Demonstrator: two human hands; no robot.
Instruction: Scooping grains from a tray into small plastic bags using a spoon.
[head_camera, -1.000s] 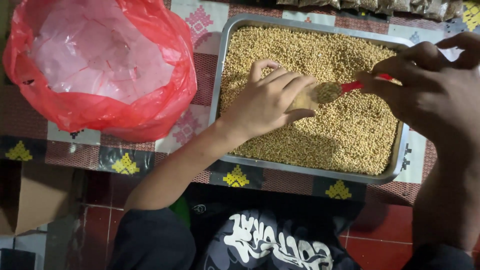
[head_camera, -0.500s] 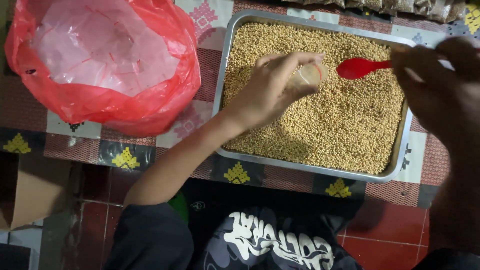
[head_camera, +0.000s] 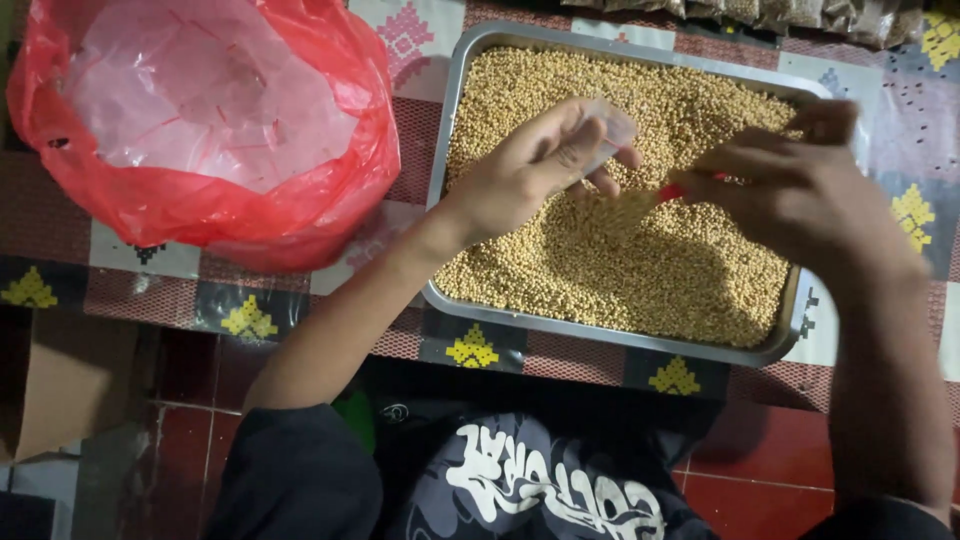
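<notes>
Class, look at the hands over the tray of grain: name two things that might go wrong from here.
The left hand holds a small clear pouch tilted over the metal tray; grain may miss its mouth. The right hand covers most of the red scoop, so its load might tip unseen.

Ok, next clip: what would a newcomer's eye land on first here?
Probably the metal tray heaped with small tan grains, filling the centre and right. Over it the left hand holds a small clear container while the right hand grips a red spoon. A big red plastic bag sits at left.
</notes>
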